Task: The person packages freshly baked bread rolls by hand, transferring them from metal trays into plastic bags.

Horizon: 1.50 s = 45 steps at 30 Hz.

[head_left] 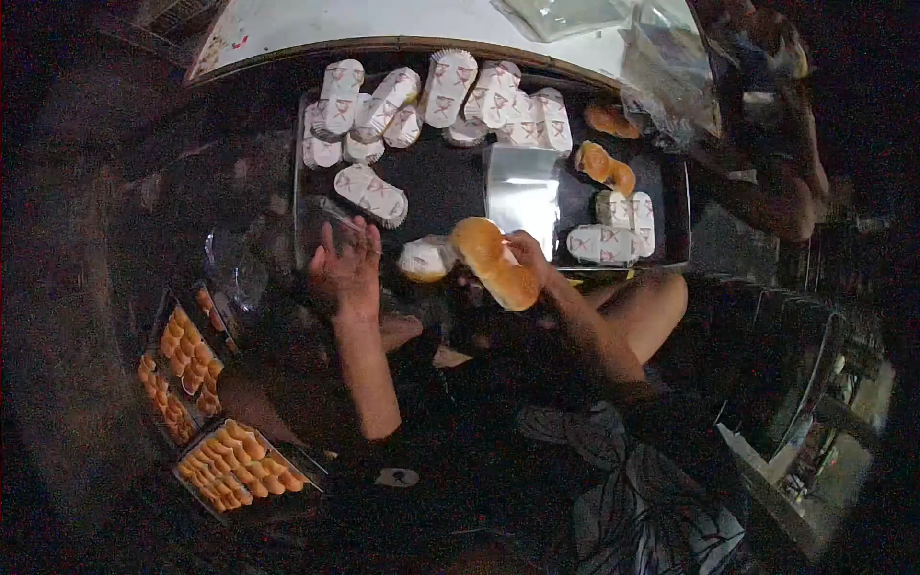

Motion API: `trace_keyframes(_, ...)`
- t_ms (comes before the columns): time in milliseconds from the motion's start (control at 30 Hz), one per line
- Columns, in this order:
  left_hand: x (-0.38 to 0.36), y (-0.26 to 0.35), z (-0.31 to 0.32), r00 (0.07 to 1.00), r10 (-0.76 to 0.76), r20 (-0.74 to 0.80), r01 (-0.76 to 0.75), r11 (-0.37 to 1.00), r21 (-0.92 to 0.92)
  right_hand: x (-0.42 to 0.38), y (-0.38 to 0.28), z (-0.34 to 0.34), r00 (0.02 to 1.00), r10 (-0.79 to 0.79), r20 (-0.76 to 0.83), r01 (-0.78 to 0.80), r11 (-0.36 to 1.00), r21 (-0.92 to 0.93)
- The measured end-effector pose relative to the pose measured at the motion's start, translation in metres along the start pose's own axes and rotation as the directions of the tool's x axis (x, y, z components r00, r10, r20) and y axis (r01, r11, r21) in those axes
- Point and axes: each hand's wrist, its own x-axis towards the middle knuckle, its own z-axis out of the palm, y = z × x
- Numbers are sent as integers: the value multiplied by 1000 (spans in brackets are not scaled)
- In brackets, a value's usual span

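In front of me my right hand [527, 257] grips a long golden bread roll [494, 264], tilted with its lower end toward me. My left hand [347, 266] is raised at the near left of the dark tray [436, 196], fingers stretched out and apart. A thin strip of clear film [337, 213] shows at its fingertips. Just beyond those fingers lies a roll in a printed white paper wrapper [372, 195]. Between my hands sits another roll in a white paper case [425, 259], its golden side showing.
Several paper-wrapped rolls [448, 88] pile along the tray's far side. Bare rolls [605, 169] lie at its right, beside a shiny clear sheet [523, 196]. Plastic bags [666, 67] rest on the white table [383, 21]. Trays of buns [240, 467] stand at lower left.
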Motion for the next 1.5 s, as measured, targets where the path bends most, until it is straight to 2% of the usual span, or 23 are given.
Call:
trace_keyframes(67,5,-7,-5,996,-57,-70,54,998,-42,-20,7,4,995,-102,-6,101,972,211)
trace_keyframes(133,-3,-18,11,995,-31,-96,34,999,38,-26,5,62,898,-363,-250,229,869,-438)
trace_keyframes(167,-7,-20,12,992,-33,-121,30,999,-22,-20,2,71,903,-428,27,341,679,-650)
trace_keyframes(200,-10,-25,16,989,-40,-145,28,996,-82,-20,2,98,900,-435,24,347,682,-644)
trace_keyframes(233,-16,-35,19,989,-51,-138,40,996,-77,-21,-4,127,891,-436,129,301,353,-886)
trace_keyframes(267,-26,-50,24,997,29,-75,-14,980,200,-21,-7,145,890,-400,219,220,-44,-975)
trace_keyframes(333,-39,-69,32,997,75,11,-72,887,456,-16,-9,150,861,-462,215,206,-70,-976)
trace_keyframes(367,-43,-73,34,982,130,134,-187,646,740,-16,-10,150,838,-502,215,198,-88,-976)
trace_keyframes(433,-44,-76,27,961,13,276,-171,813,556,-26,8,150,845,-522,111,134,6,-991)
trace_keyframes(600,-64,-99,16,960,-119,252,-26,862,507,-21,17,152,748,-595,-294,-89,348,-933)
trace_keyframes(667,-60,-96,10,971,-132,202,-23,783,621,-16,33,128,719,-623,-307,-76,369,-926)
trace_keyframes(733,-57,-88,6,957,-179,228,8,802,597,-16,59,110,708,-703,-66,88,181,-979)
trace_keyframes(933,-68,-96,-12,930,-367,0,323,817,477,-29,31,150,708,-595,-380,-117,432,-894)
trace_keyframes(1000,-63,-83,2,944,-329,2,266,765,587,-31,61,135,680,-714,-168,190,394,-899)
trace_keyframes(1033,-61,-77,5,929,-368,48,312,845,435,-43,64,153,701,-707,-97,252,373,-893)
trace_keyframes(1067,-60,-75,5,911,-400,99,363,892,270,-41,63,153,703,-705,-96,252,373,-893)
trace_keyframes(1133,-66,-93,-6,889,-445,103,390,856,339,-37,59,150,592,-786,-175,14,227,-974)
trace_keyframes(1200,-80,-117,-13,982,-45,-184,155,753,640,-29,56,145,557,-801,-220,62,304,-951)
trace_keyframes(1267,-84,-108,15,989,-58,-139,132,772,622,-27,58,147,568,-798,204,106,-175,-979)
trace_keyframes(1367,-87,-103,-9,909,-243,-338,392,771,501,-41,36,141,662,-745,80,-34,-137,-990)
trace_keyframes(1400,-92,-116,-14,943,-167,-289,328,626,708,-44,28,140,698,-716,4,-113,-116,-987)
trace_keyframes(1467,-101,-127,-15,959,-187,-214,266,323,908,-28,-29,130,543,-840,-21,-244,-134,-961)
trace_keyframes(1500,-97,-130,-20,959,-192,-210,264,322,909,-25,-67,158,441,-895,67,-61,-104,-993)
